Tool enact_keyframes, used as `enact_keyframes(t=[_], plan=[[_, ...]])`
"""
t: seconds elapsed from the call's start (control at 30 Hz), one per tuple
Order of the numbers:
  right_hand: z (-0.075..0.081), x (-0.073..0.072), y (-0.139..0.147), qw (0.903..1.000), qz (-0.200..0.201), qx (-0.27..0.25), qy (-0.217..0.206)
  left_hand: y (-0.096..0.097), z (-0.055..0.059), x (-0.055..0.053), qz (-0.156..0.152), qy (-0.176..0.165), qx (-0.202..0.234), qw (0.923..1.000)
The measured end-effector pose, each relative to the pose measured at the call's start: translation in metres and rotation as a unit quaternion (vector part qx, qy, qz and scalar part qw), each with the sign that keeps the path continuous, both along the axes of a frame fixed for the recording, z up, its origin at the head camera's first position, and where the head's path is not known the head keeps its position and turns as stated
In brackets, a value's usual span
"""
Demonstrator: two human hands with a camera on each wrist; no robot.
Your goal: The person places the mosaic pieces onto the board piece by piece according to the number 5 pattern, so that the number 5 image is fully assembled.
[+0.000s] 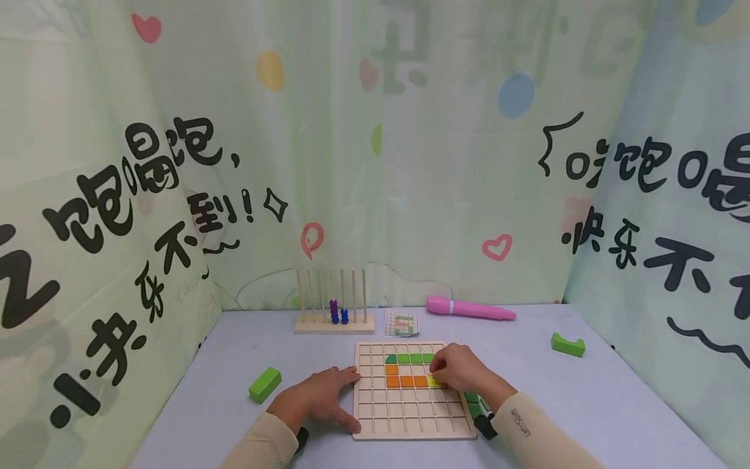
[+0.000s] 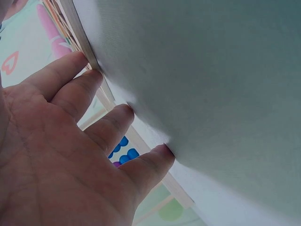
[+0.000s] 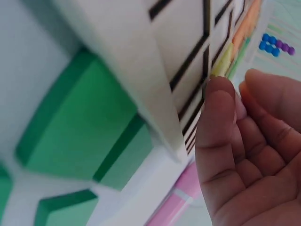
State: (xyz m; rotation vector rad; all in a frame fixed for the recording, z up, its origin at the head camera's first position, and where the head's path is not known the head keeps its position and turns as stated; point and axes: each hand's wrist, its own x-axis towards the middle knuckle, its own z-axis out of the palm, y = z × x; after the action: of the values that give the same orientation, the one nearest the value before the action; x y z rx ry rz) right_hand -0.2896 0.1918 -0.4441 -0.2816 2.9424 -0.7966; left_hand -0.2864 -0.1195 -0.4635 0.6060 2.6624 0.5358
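A pale wooden grid board (image 1: 410, 428) lies flat on the table between both hands. My left hand (image 1: 322, 395) is spread along its left side, with fingertips at the board's edge (image 2: 81, 37). My right hand (image 1: 464, 369) reaches over the right part of the grid, fingers bent. In the right wrist view one fingertip meets a yellow tile (image 3: 223, 61), while a small gap separates it from the opposite digit. That tile ends a row of orange tiles (image 1: 405, 382); a row of green tiles (image 1: 415, 358) lies above.
Green pieces (image 3: 77, 122) lie beside the board's right edge, partly under my right forearm. Behind the board stand a bead rack (image 1: 334, 329), a small pattern card (image 1: 402, 324) and a pink pen-shaped object (image 1: 471, 309). Green blocks sit left (image 1: 265, 385) and right (image 1: 567, 345).
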Motion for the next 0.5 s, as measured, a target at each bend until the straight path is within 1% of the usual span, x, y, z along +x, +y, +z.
enact_keyframes(t=[0.2, 0.33, 0.5], plan=[[0.004, 0.009, 0.02, 0.9991, -0.018, -0.038, -0.006, 0.0, -0.001, 0.0, -0.007, 0.014, 0.003, 0.9999], [0.002, 0.015, 0.036, 0.9973, -0.036, -0.059, -0.024, 0.0, -0.001, 0.001, -0.007, 0.015, 0.007, 0.9998], [-0.002, 0.022, 0.053, 0.9968, -0.051, -0.049, -0.037, 0.0, -0.002, 0.001, -0.008, 0.01, 0.003, 0.9999]])
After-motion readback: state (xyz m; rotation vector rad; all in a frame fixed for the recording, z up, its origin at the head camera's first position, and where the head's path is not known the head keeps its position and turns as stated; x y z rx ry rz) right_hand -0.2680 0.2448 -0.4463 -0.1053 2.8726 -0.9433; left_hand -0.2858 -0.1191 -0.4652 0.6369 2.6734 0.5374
